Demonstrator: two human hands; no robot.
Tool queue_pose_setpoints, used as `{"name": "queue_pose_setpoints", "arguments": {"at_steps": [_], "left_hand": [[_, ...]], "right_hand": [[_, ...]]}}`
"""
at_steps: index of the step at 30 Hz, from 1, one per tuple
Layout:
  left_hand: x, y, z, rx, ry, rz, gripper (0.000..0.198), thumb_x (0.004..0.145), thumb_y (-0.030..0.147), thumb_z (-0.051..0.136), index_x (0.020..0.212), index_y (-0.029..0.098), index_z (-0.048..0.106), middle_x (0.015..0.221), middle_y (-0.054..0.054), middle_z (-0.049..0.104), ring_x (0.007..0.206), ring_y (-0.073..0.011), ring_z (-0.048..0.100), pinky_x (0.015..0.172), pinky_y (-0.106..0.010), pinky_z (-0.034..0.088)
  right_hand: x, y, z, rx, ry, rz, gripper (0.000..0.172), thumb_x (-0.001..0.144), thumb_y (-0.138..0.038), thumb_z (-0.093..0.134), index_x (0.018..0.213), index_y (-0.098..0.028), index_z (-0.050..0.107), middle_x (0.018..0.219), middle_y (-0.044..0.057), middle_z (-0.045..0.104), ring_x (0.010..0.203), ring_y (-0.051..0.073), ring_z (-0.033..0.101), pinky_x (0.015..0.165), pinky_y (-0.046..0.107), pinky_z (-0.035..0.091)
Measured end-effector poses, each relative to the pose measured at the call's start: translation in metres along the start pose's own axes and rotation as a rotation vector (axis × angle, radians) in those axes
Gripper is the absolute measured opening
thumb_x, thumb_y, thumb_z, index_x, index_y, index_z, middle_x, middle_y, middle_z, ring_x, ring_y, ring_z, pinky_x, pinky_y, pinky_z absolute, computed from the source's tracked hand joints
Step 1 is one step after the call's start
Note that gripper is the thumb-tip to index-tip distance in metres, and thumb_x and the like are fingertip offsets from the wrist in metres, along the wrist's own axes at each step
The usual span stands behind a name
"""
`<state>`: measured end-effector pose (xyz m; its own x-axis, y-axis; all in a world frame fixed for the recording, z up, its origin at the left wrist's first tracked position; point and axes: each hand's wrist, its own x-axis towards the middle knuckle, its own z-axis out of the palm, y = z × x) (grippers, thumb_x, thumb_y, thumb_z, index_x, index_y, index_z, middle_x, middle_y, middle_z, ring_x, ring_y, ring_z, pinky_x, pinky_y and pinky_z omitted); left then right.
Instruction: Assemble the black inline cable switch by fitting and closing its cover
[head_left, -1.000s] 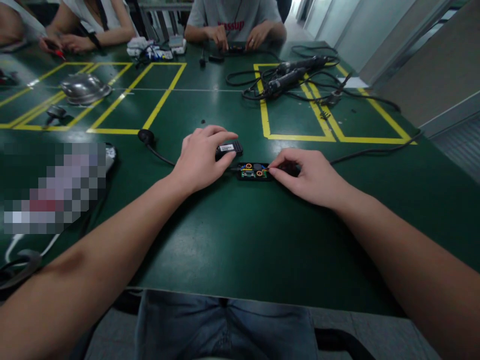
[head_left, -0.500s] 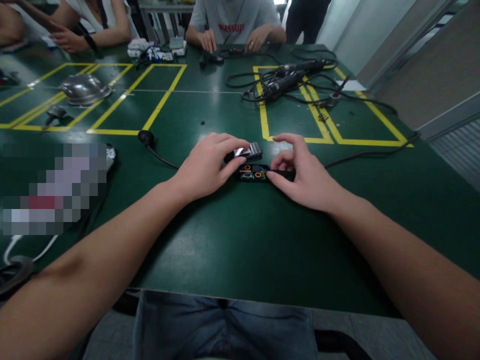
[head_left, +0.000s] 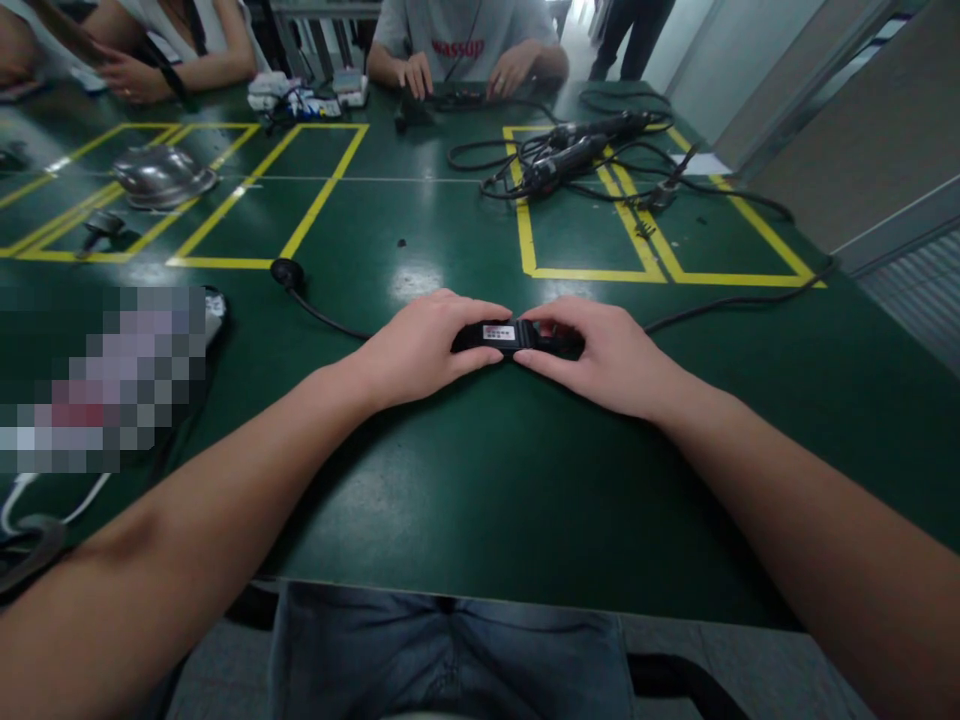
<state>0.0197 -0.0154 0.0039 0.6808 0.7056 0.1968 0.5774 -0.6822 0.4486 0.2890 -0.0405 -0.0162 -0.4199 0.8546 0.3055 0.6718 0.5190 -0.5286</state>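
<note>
Between my hands, on the green table (head_left: pixel 420 480), lies a small black electronics case (head_left: pixel 501 334) with a white label on top. My left hand (head_left: pixel 435 345) grips its left end, fingertips along the far side and thumb along the near side. From the other end my right hand (head_left: pixel 589 350) closes on the case in the same way, with finger and thumb on opposite edges. The cover sits over the base, hiding the circuit board. A black cord with a round plug (head_left: pixel 287 273) runs in from the left, and another black cable (head_left: pixel 739 303) leads off to the right.
Beyond my hands, yellow tape marks rectangles on the table. Black corded tools (head_left: pixel 570 160) lie tangled at the back right. A metal bowl-like part (head_left: pixel 161 178) stands at the back left. Near my left forearm is a pixelated object (head_left: pixel 120 370). Other people sit across the table.
The cover has come down from my left hand's raised grip onto the open base, so the circuit board is hidden. My right fingers have closed in around the case.
</note>
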Motion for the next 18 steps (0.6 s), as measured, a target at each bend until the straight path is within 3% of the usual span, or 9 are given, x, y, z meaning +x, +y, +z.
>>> {"name": "queue_pose_setpoints", "arguments": {"at_steps": [5,18], "left_hand": [[0.0009,0.0006,-0.0024,-0.023,-0.011,-0.057,0.044,0.107,0.038,0.079,0.149,0.024,0.081,0.133,-0.01,0.088,0.118,-0.0298,0.082,0.112,-0.042,0.06],[-0.0006,-0.0011,0.0028,0.034,-0.01,0.008,0.044,0.113,0.041,0.069,0.152,0.023,0.077,0.14,-0.01,0.086,0.125,-0.0296,0.078,0.117,-0.044,0.057]], "right_hand": [[0.0006,0.0014,0.0004,0.034,0.011,0.044,0.031,0.098,-0.049,0.082,0.117,-0.024,0.085,0.104,0.01,0.082,0.089,0.029,0.073,0.083,0.044,0.059],[0.0,0.0039,0.0023,-0.002,0.03,0.013,0.031,0.098,-0.048,0.083,0.117,-0.025,0.084,0.101,0.009,0.082,0.088,0.029,0.072,0.082,0.043,0.058]]}}
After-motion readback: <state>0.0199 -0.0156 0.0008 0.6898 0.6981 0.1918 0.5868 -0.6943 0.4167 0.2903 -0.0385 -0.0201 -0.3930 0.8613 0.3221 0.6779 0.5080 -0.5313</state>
